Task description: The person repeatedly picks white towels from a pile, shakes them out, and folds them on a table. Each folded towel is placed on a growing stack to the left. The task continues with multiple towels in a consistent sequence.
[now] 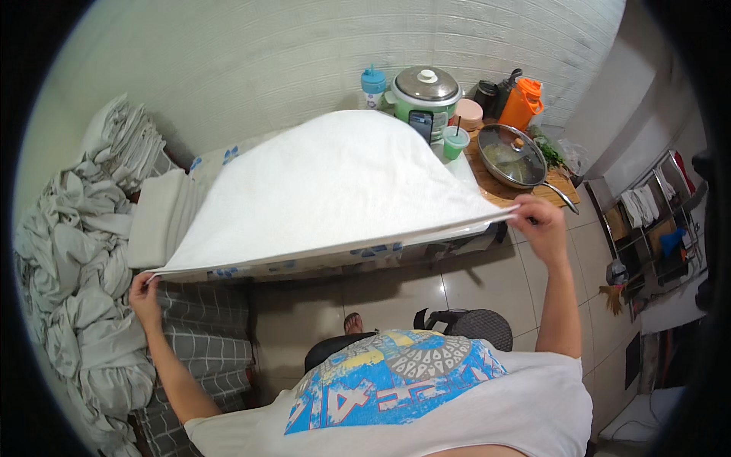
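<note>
A white cloth (pixel 337 188) is stretched wide between my two hands over a table with a blue-flowered cover (pixel 228 155). My left hand (pixel 144 294) pinches its near left corner, beside a stack of folded white cloths (pixel 160 214). Out to the right, my right hand (pixel 537 220) grips the near right corner, close to the table's wooden end. The cloth's near edge runs taut between them, while its middle bulges up toward the wall. Most of the tabletop is hidden beneath it.
Behind the cloth stand a rice cooker (pixel 427 94), a phone (pixel 421 124) and a green cup (pixel 456 143). A lidded frying pan (pixel 512 157) and an orange bottle (pixel 521 105) are at right. Crumpled white cloths (pixel 85 274) heap up at left. A round stool (pixel 482 328) stands near me.
</note>
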A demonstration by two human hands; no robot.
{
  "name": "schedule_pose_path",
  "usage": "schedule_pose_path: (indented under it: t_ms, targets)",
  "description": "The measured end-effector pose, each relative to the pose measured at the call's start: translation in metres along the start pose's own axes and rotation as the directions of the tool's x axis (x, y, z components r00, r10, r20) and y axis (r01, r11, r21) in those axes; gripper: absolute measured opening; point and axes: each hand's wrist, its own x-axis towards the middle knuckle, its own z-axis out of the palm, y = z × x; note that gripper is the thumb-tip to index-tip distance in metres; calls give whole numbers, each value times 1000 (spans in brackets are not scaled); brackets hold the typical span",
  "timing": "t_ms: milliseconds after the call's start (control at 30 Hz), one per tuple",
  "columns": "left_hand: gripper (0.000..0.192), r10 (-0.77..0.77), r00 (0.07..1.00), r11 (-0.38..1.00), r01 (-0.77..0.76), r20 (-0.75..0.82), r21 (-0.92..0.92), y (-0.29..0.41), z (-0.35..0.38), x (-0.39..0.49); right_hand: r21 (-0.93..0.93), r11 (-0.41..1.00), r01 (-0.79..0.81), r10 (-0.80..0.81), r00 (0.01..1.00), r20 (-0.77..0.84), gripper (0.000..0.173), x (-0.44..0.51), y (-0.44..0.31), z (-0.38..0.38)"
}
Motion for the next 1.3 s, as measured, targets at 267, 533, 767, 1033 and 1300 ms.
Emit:
schedule_pose_path:
  t_ms: [267,533,767,1033,1300]
  targets:
    - [8,-223,975,956,213,26,204,-42,47,-61,-91,987,-130,153,924,352,14,-15,11,35]
    - [13,-14,1000,978,10,17,208,-52,90,45,125,966,-227,188,947,260,15,69,35,62]
    - [23,222,945,826,-313,240,469,-131,250,201,-268,944,-193,188,981,-42,23,190,167,204]
    - [30,-225,928,846,36,296,531,-234,400,154,-747,571,-341,540,841,29,32,119,247,323]
    - [34,-375,766,793,-26,522,608,-216,341,146,-654,607,-452,790,436,431,37,96,181,282]
